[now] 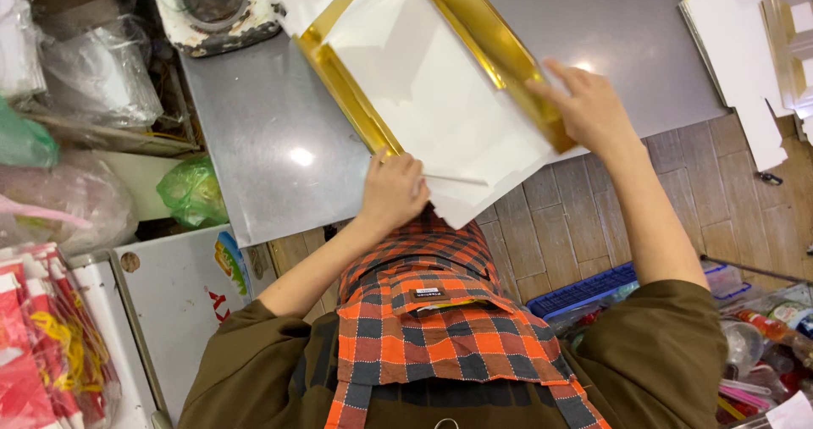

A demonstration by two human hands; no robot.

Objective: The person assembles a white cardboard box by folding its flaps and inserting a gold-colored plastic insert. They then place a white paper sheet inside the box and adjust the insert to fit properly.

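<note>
A flat white cardboard sheet with shiny gold side flaps (428, 82) lies tilted on a grey metal table (271, 154), its near corner hanging over the table's edge. My left hand (391, 193) grips the sheet's near left corner, by the end of the left gold flap (345, 90). My right hand (584, 107) presses on the near end of the right gold flap (495, 44), fingers spread along it. An orange and grey plaid apron (423, 319) covers my front below the hands.
A round dirty white appliance (216, 5) stands at the table's far left corner. More white and gold cardboard (762, 48) is stacked at the right. Plastic bags (93, 82) and red packets (38, 344) crowd the left. A blue crate (584, 292) sits on the wooden floor.
</note>
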